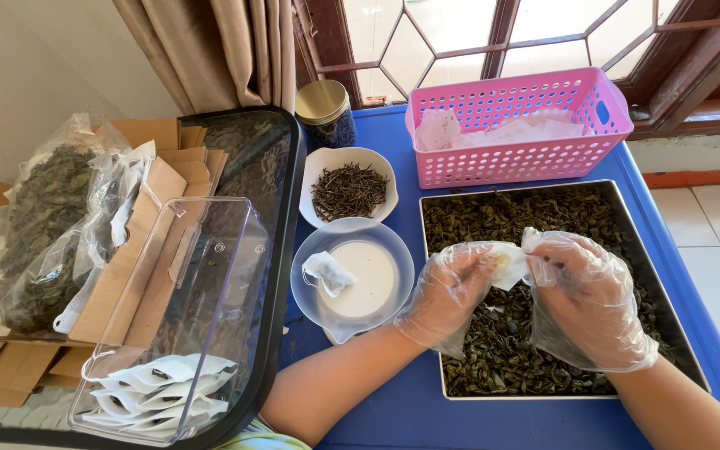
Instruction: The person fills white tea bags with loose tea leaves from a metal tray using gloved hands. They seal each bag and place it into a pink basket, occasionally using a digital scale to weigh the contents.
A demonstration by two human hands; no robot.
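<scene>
Both my gloved hands, left hand (446, 293) and right hand (587, 296), pinch a small white tea bag (507, 265) between their fingertips, above the metal tray (656, 265) of dried leaves (502, 350) just under my fingers.

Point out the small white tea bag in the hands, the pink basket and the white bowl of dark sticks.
small white tea bag (508, 265), head view, on its paper between both hands.
pink basket (506, 162), head view, on its front wall.
white bowl (320, 162), head view, on its left rim.

Pink basket (543, 158); gold-lidded jar (325, 112); white bowl (327, 162) of dark twigs
</scene>
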